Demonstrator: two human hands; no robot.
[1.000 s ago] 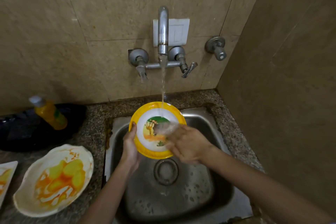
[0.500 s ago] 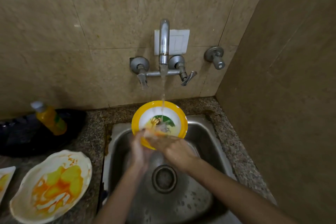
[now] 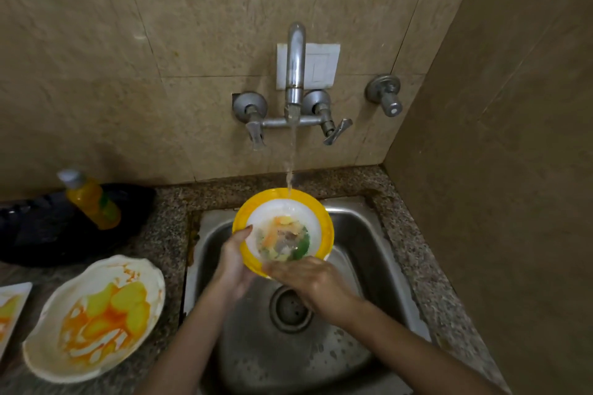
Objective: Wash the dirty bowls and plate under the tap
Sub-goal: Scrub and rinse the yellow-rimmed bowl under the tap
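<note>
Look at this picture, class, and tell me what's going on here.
A person is washing a yellow-rimmed bowl over the sink, under the running tap. The left hand grips the bowl's left rim; the right hand is at its near edge, too blurred to read. A stained plate and another dirty dish wait on the counter to the left.

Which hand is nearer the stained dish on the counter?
Left hand: on the bowl's left rim, dish side. Right hand: on its near rim, farther right.
</note>
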